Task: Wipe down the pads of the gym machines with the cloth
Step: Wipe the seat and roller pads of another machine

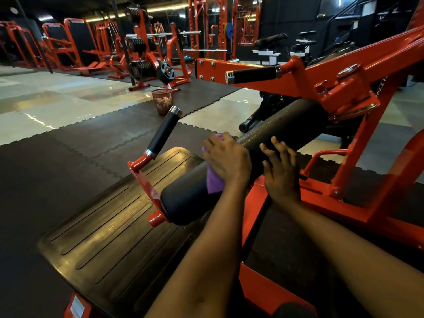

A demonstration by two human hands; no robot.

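A long black roller pad (286,127) lies slanted across the orange machine frame (358,65), its near end at lower left. My left hand (227,159) lies over the pad's middle with fingers curled around a purple cloth (214,182), holding it against the pad. The cloth hangs down the pad's near side below my palm, and a corner shows past my fingertips. My right hand (281,171) rests on the pad just to the right, fingers straight and spread, holding nothing.
A ribbed black foot plate (110,237) lies below the pad. A black-grip handle (163,131) sticks up at the pad's left end, another handle (253,74) higher up. An orange mesh bin (162,101) stands on the floor mats. Weight-plate racks (140,70) fill the back.
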